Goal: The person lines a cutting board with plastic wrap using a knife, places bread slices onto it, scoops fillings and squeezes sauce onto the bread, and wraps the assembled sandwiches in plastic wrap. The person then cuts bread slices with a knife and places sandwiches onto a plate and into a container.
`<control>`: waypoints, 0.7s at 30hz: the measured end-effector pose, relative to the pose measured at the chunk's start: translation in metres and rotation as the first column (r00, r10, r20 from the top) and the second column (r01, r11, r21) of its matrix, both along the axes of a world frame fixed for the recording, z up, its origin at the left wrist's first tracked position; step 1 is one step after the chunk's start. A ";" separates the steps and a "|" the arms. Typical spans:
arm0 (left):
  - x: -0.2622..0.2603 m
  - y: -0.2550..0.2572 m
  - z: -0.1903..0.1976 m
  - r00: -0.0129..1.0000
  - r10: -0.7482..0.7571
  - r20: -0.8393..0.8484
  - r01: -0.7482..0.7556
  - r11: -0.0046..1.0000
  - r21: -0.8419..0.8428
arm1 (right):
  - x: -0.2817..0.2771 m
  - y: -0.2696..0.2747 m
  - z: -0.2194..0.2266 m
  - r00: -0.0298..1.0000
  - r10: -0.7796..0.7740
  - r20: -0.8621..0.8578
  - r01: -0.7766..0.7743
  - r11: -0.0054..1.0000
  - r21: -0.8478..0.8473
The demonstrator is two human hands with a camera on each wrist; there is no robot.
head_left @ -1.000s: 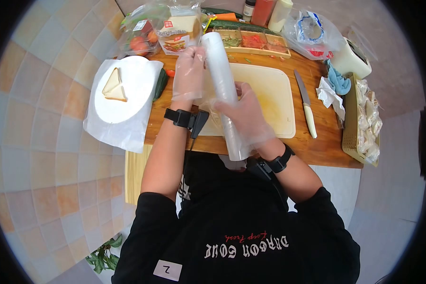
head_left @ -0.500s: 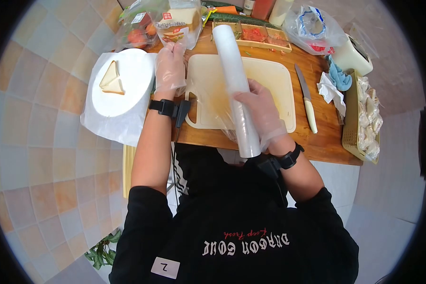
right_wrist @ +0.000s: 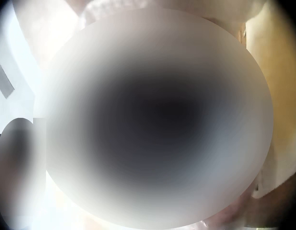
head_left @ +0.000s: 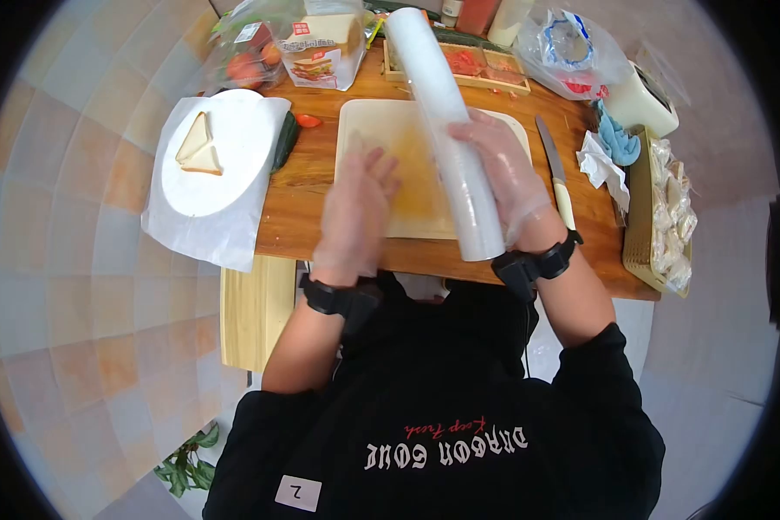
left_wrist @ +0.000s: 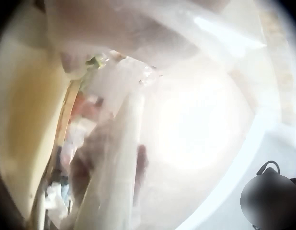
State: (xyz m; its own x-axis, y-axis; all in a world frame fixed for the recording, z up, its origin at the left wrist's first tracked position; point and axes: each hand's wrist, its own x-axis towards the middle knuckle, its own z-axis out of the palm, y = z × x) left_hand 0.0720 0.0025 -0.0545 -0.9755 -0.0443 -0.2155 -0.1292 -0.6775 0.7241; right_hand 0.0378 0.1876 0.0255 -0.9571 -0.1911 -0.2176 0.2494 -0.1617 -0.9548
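In the head view my gloved right hand (head_left: 504,169) grips a long roll of cling film (head_left: 446,121) round its lower half. The roll slants over the white cutting board (head_left: 355,117), its upper end toward the back of the table. My gloved left hand (head_left: 354,212), blurred by motion, is over the board's left front, fingers loosely extended and apart from the roll. Pale translucent film and part of a hand fill much of the left wrist view. A large blur covers most of the right wrist view. The board bears a yellowish stain.
Two bread triangles (head_left: 201,156) lie on a white round plate (head_left: 182,195) at the left, beside a cucumber piece (head_left: 286,140). A knife (head_left: 550,160) lies right of the board. Farther right stands a basket (head_left: 640,234) of wrapped items. Bread bag (head_left: 325,61) and topping tray (head_left: 503,85) line the back.
My left hand went left beside the board, then came back toward me and right, over its front corner. My right hand moved the roll to the right, still gripping it.
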 end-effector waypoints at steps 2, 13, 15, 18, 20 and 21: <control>0.009 0.014 -0.010 0.980 -0.113 -0.167 0.133 0.984 0.115 | -0.001 0.004 0.009 0.999 0.034 0.012 -0.034 0.999 -0.024; 0.015 0.030 0.013 0.993 -0.068 -0.094 0.056 0.990 -0.127 | 0.012 0.006 0.023 0.995 -0.061 0.078 0.065 0.997 -0.049; 0.017 0.021 0.009 0.999 -0.034 -0.038 0.024 0.971 -0.236 | 0.006 0.006 0.011 0.993 -0.078 0.085 0.085 0.993 -0.076; 0.020 0.011 -0.003 0.984 0.117 -0.135 -0.167 0.873 -0.459 | -0.006 0.006 -0.016 0.977 -0.116 0.177 0.127 0.990 -0.055; 0.020 -0.001 -0.013 0.975 0.151 -0.165 -0.217 0.819 -0.531 | -0.014 0.002 -0.037 0.963 -0.086 0.257 0.130 0.979 -0.157; 0.020 -0.007 -0.016 0.965 0.179 -0.193 -0.260 0.759 -0.597 | -0.014 0.000 -0.042 0.969 -0.029 0.247 0.079 0.977 -0.196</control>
State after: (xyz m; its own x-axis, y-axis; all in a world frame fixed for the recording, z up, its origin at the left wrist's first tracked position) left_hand 0.0925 -0.0043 -0.0702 -0.9381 -0.3431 0.0468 0.0802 -0.0838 0.9933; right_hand 0.0235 0.1874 -0.0168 -0.8909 -0.2047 -0.4055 0.4538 -0.3653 -0.8128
